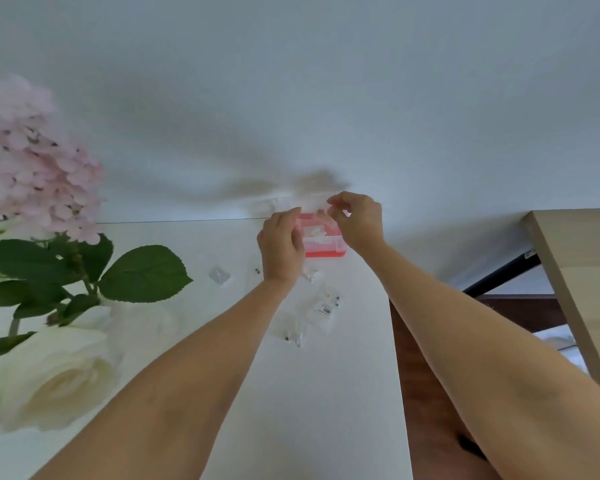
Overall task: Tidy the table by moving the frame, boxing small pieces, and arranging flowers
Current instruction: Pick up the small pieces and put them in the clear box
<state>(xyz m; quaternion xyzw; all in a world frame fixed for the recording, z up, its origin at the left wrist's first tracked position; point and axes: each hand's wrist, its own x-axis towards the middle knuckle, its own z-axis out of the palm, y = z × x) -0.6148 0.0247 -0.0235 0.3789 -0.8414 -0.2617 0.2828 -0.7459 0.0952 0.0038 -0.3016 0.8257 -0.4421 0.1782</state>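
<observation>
A red box with clear dividers sits near the far edge of the white table. Above it, both hands pinch a small clear packet with tiny pieces in it. My left hand grips the packet's left side, partly covering the box. My right hand pinches its right top corner between thumb and fingers. On the table just before the box lie several clear packets of small pieces. Pink hydrangea flowers with green leaves and a large white rose fill the left side.
A small clear plastic piece lies left of my left wrist. The table's right edge runs down from about the middle; a dark wooden floor lies beyond it. A light wooden board stands at the right. A white wall backs the table.
</observation>
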